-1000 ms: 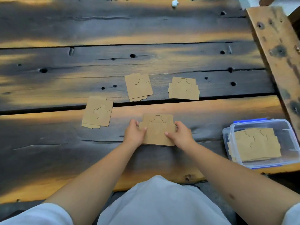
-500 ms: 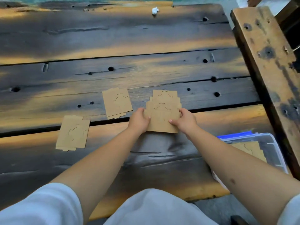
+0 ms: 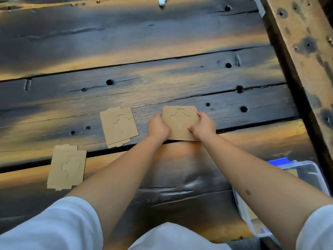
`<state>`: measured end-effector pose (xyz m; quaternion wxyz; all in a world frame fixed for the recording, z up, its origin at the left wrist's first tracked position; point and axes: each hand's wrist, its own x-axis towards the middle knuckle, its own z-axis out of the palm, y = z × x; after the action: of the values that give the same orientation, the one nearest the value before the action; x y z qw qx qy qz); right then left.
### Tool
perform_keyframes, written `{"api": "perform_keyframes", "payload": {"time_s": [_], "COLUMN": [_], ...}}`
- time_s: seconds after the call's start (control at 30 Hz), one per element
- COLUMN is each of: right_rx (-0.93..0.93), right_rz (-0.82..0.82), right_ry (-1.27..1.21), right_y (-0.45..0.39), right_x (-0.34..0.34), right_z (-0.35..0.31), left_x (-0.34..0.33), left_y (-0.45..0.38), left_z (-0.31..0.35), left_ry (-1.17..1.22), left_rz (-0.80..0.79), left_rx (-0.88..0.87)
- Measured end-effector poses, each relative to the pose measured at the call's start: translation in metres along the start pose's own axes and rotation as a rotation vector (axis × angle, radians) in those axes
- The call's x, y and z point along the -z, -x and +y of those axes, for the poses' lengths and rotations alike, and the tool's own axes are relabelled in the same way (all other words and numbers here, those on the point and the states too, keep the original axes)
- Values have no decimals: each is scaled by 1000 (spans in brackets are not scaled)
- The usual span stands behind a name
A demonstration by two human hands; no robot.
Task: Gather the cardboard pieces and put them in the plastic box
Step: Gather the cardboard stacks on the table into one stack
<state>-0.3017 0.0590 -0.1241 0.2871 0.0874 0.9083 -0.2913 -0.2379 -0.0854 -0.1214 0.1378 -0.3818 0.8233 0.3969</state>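
Observation:
Both my hands grip one stack of brown cardboard pieces [image 3: 180, 121] on the dark plank table, my left hand [image 3: 158, 128] on its left edge and my right hand [image 3: 203, 126] on its right edge. The stack rests flat, squared up over what was a separate pile. A second small pile of cardboard pieces [image 3: 119, 126] lies just left of my left hand. A third pile of cardboard pieces [image 3: 67, 166] lies further left and nearer me. The clear plastic box [image 3: 313, 175] with a blue clip stands at the lower right, mostly hidden by my right forearm; some cardboard shows inside.
The table [image 3: 126, 60] is made of weathered planks with gaps and holes. A raised wooden beam [image 3: 306, 42] runs along the right side. A small white scrap [image 3: 162, 0] lies at the far edge.
My hands carried the held stack away from me and set it on top of the far right pile, merging the two. The view shifted, so the box now sits lower right.

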Motion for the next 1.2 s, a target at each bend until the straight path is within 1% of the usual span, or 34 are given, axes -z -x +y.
{"api": "perform_keyframes", "payload": {"time_s": [0.17, 0.27, 0.37, 0.43, 0.57, 0.73, 1.0, 1.1, 1.2], "right_rx": [-46, -49, 32, 140, 291, 418, 532, 552, 526], "right_rz": [-18, -32, -25, -28, -59, -56, -123, -138, -146], "right_ry": [73, 102, 28, 19, 48, 154, 202, 205, 161], "right_y": [-2, 4, 14, 22, 42, 71, 101, 111, 115], "right_x": [-4, -7, -8, -7, -9, -21, -41, -54, -63], "right_z": [1, 5, 8, 11, 13, 12, 2, -14, -25], "left_x": [-2, -2, 0, 4, 14, 30, 56, 72, 84], "left_y": [-1, 5, 15, 21, 37, 62, 88, 90, 88], "left_z": [-2, -11, -20, -28, -47, -71, -108, -123, -127], "left_ry": [-21, -24, 35, 35, 10, 7, 35, 65, 87], "left_rz": [-44, -70, -85, -77, -41, 26, 80, 107, 122], "left_rx": [79, 60, 24, -19, -67, -133, -160, -139, -137]}}
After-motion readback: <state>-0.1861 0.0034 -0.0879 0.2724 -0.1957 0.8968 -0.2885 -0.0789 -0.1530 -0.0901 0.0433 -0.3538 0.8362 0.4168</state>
